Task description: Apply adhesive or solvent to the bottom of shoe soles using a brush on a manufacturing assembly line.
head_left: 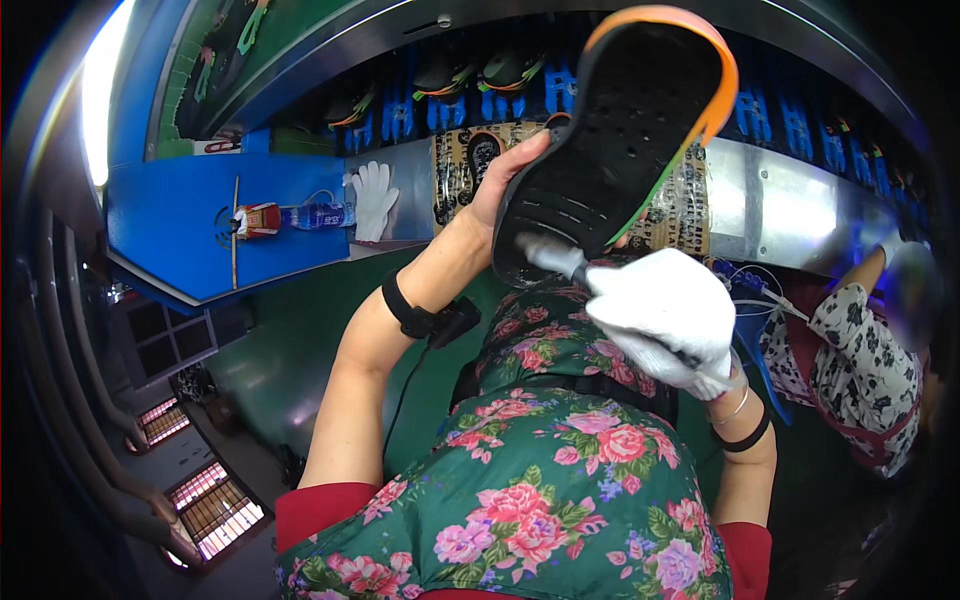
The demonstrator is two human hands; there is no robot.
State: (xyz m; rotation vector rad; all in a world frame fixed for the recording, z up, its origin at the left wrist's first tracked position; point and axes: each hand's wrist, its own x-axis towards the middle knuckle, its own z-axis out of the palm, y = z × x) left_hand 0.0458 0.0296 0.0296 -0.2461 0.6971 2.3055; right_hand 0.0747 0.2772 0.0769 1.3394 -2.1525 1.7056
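My bare left hand (512, 170) grips a black shoe sole (610, 130) by its left edge, the thumb along that side. The sole stands tilted in front of me, its dark face with small holes and grooves toward me. An orange and green rim runs round its far end and right side. My right hand (665, 315), in a white knitted glove, is closed round a brush (565, 260). The brush's pale, blurred tip is at the near end of the sole. My left fingers behind the sole are mostly hidden.
On the blue table (170, 215) at left lie a blue-labelled bottle (318, 215), a red-and-white pack (260, 220) and a white glove (374, 200). Taped cardboard (450, 170) covers part of the metal ledge (770, 205). Beyond stand blue holders (398, 110) with soles. A co-worker's sleeve (848, 325) is at right.
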